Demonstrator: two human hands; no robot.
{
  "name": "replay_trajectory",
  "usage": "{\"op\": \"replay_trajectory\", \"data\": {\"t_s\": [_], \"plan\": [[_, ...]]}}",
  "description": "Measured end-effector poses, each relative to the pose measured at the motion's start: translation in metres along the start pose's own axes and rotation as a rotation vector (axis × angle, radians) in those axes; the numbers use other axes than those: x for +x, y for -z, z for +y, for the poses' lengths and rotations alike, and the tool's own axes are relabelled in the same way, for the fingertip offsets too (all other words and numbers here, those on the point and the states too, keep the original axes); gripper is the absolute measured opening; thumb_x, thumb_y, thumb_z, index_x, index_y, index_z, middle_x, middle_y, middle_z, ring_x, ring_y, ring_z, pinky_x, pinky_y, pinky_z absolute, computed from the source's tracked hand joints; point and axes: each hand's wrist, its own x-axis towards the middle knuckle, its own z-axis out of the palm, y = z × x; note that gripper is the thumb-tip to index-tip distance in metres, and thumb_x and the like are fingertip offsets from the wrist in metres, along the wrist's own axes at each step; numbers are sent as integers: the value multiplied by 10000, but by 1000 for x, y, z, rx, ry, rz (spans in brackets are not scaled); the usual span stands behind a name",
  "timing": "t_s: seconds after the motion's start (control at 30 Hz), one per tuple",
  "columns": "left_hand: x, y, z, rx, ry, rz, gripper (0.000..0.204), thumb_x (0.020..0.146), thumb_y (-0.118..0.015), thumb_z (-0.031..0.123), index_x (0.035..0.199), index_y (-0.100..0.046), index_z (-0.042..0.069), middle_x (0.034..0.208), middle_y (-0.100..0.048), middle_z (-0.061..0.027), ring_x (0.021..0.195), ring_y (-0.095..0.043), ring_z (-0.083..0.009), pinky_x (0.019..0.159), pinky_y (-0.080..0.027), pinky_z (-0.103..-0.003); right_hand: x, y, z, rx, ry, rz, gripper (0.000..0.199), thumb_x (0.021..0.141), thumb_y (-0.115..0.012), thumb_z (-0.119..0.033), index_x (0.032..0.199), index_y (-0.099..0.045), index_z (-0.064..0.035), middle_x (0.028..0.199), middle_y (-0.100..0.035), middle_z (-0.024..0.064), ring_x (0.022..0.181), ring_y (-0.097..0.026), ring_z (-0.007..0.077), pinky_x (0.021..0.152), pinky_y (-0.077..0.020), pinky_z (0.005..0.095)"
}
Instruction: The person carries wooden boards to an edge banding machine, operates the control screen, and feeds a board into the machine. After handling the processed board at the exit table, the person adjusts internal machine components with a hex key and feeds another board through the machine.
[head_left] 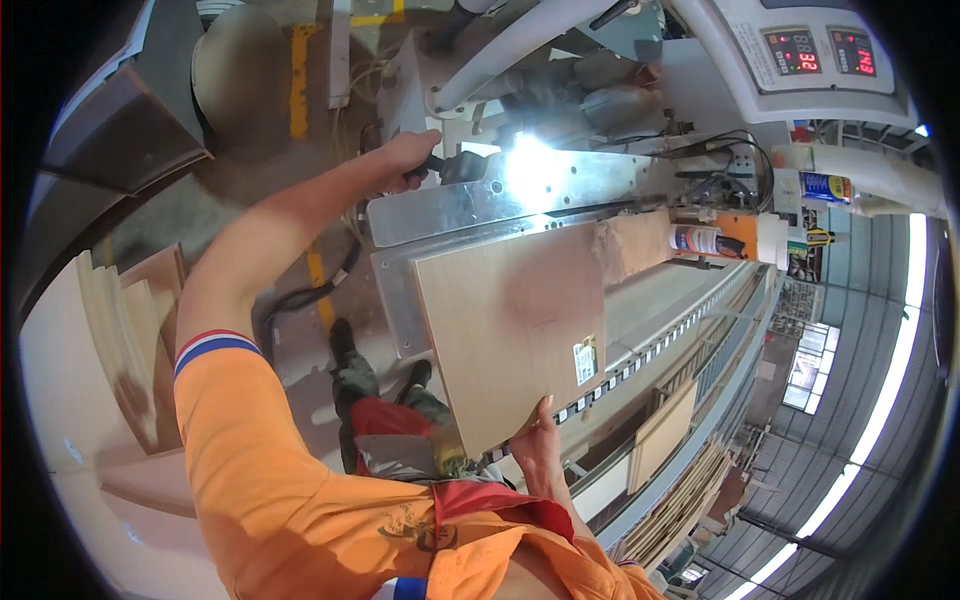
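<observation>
My left hand [405, 160] is stretched out to the machine, its fingers wrapped round a black handle [436, 166] beside a bright metal guide plate [600, 180]. A strong white light glares above that plate. A flat wood-coloured board [480, 310] lies along the guide on the machine's metal bed [400, 320]. Near its right edge the board carries a small white and yellow label [585, 361]. My right hand [540, 448] grips the board's near right corner, thumb along the edge; its other fingers are mostly hidden underneath.
A brown cardboard piece [632, 247] and a bottle [695, 240] lie past the board. A conveyor rail [640, 352] runs alongside, with more boards [663, 430] beyond. Boards are stacked at left [120, 340]. A control panel [815, 60] hangs at upper right. A hose [310, 292] loops near the floor.
</observation>
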Motion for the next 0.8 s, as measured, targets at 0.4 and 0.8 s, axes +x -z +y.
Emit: {"op": "replay_trajectory", "data": {"t_s": [0.4, 0.8], "plan": [[-13, -6, -7, 254, -675, 168, 451, 901, -556, 377, 1015, -556, -59, 865, -617, -262, 785, -635, -394, 692, -492, -443, -1, 2, 6, 33, 36, 26, 463, 1015, -460, -392, 1373, -457, -98, 1363, -549, 37, 1260, -517, 231, 1112, -371, 417], [-16, 18, -24, 714, -1116, 170, 532, 909, -558, 484, 1149, -537, 10, 821, -625, -199, 790, -630, -330, 713, -501, -385, 7, -1, 7, 2, 11, 31, 472, 1018, -438, -416, 1362, -461, -94, 1337, -564, 58, 1245, -528, 236, 1097, -382, 421]]}}
